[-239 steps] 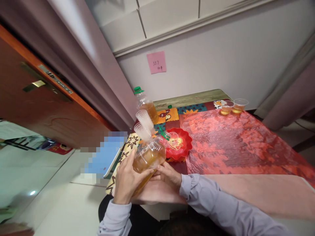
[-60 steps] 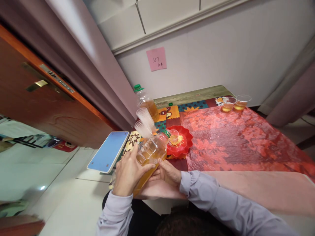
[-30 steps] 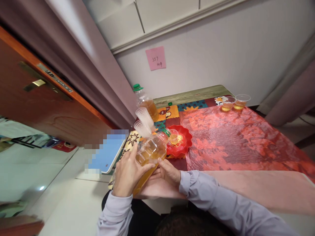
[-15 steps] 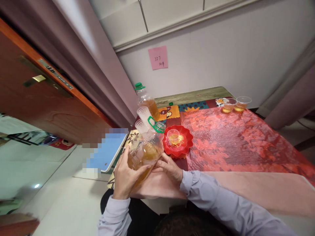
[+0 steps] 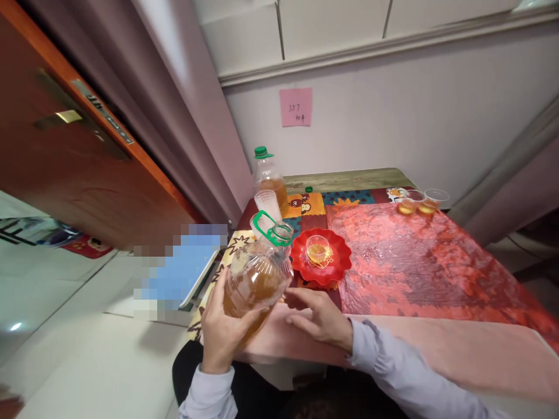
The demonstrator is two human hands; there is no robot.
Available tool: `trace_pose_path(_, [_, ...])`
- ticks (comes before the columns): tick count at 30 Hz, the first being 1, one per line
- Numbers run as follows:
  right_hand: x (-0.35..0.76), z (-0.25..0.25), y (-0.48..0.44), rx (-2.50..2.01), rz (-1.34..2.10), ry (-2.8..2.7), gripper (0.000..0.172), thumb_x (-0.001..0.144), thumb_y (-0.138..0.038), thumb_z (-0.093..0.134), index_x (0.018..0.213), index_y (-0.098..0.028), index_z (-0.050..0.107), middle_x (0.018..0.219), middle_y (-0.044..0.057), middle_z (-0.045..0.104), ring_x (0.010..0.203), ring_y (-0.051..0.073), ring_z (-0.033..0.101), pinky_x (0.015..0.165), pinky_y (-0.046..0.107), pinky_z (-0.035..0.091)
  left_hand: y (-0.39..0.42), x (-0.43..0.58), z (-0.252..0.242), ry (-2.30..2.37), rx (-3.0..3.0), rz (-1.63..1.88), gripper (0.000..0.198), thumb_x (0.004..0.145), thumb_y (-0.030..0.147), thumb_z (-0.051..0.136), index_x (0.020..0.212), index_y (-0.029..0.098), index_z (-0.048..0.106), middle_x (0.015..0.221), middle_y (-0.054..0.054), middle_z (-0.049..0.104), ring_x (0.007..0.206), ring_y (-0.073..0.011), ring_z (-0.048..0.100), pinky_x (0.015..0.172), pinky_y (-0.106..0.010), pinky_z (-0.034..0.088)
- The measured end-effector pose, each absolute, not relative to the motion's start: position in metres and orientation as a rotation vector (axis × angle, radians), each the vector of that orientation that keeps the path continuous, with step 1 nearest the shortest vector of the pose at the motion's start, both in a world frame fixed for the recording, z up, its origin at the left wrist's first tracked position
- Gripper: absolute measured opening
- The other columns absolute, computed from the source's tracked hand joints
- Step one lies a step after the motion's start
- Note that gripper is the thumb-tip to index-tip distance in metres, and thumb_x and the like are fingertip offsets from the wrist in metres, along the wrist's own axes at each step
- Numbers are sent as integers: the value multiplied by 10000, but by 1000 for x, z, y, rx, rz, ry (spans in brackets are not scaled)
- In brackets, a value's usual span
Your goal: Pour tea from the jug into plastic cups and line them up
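Note:
My left hand [image 5: 222, 331] is wrapped round the side of a clear plastic jug [image 5: 255, 279] of amber liquid. The jug tilts slightly to the right; its mouth is uncapped and carries a green handle ring. My right hand [image 5: 321, 317] has its fingers apart beside the jug's lower right side; I cannot tell whether the fingertips touch it. Just beyond it sits a red scalloped plate [image 5: 340, 269] bearing a clear plastic cup [image 5: 318, 247] with a little amber liquid. Stacked clear cups [image 5: 267, 205] stand behind the jug, partly hidden by it.
A second jug [image 5: 275, 186] with a green cap stands by the wall. A loose green cap [image 5: 309, 190] lies near it. Two cups [image 5: 430, 202] of amber liquid stand at the far right of the table [image 5: 402, 262]. A wooden door [image 5: 87, 139] is at the left.
The jug has come more upright, and its liquid has sunk away from the neck. My right hand has drawn back from the jug and opened. The view has shifted slightly.

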State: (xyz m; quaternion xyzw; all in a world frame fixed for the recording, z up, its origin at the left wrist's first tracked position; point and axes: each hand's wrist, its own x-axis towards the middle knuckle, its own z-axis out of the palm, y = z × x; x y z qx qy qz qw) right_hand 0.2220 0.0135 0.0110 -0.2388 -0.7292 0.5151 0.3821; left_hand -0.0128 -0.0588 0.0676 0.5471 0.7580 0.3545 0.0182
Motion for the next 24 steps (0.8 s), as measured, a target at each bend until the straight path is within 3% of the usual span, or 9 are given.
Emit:
trace_pose_path(3, [248, 27, 30, -785, 925, -2030, 290, 1019, -473, 677, 1190, -277, 805, 1005, 101, 827, 873, 269, 777, 806, 431, 617, -64, -16, 64, 2373, 1656, 1134, 1086, 749, 812, 731, 1609, 229, 416, 1614, -155, 560, 1455, -365, 579, 1255, -516, 456])
trace_pose_path(6, [271, 43, 66, -975, 620, -2001, 302, 1023, -502, 655, 1155, -271, 797, 984, 92, 823, 901, 265, 778, 826, 418, 618, -71, -22, 57, 2356, 1630, 1171, 1069, 775, 809, 707, 1620, 235, 392, 1623, -151, 550, 1461, -363, 572, 1258, -519, 453])
trace_pose_path(9, [281, 50, 105, -1097, 372, -2054, 490, 959, -606, 701, 1231, -203, 760, 1251, 177, 771, 1173, 341, 729, 1015, 514, 578, -77, -29, 48, 2333, 1594, 1233, 1044, 804, 787, 696, 1633, 239, 374, 1638, -149, 528, 1471, -349, 562, 1255, -502, 457])
trace_pose_path(11, [280, 46, 124, -1184, 238, -2149, 691, 867, -707, 755, 1286, -157, 733, 1437, 247, 669, 1357, 425, 623, 1142, 627, 479, -79, -33, 43, 2318, 1564, 1283, 1049, 807, 777, 706, 1641, 236, 372, 1648, -158, 513, 1475, -344, 559, 1255, -502, 455])
trace_pose_path(13, [275, 40, 136, -1288, 156, -2248, 846, 783, -768, 794, 1331, -130, 707, 1551, 289, 568, 1471, 486, 508, 1206, 719, 364, -80, -34, 41, 2301, 1563, 1318, 1068, 788, 769, 738, 1643, 234, 387, 1644, -167, 518, 1467, -348, 567, 1250, -507, 458])
trace_pose_path(15, [268, 34, 143, -1368, 132, -2335, 896, 754, -774, 813, 1356, -122, 691, 1606, 299, 507, 1525, 504, 434, 1235, 757, 281, -77, -32, 40, 2284, 1602, 1398, 1101, 732, 771, 792, 1620, 222, 442, 1592, -173, 578, 1419, -362, 610, 1224, -506, 486])
trace_pose_path(18, [262, 33, 146, -1448, 141, -2410, 804, 769, -723, 828, 1313, -140, 714, 1635, 280, 480, 1550, 503, 395, 1259, 765, 213, -71, -28, 43, 2262, 1691, 1535, 1131, 655, 791, 835, 1565, 191, 532, 1493, -180, 666, 1337, -372, 671, 1177, -486, 530])
trace_pose_path(24, [256, 44, 146, -1433, 207, -2442, 589, 801, -530, 862, 1226, -142, 733, 1641, 283, 477, 1547, 486, 415, 1270, 767, 191, -64, -24, 47, 2296, 1716, 1492, 1134, 667, 823, 800, 1559, 169, 551, 1491, -192, 668, 1330, -377, 675, 1201, -503, 506])
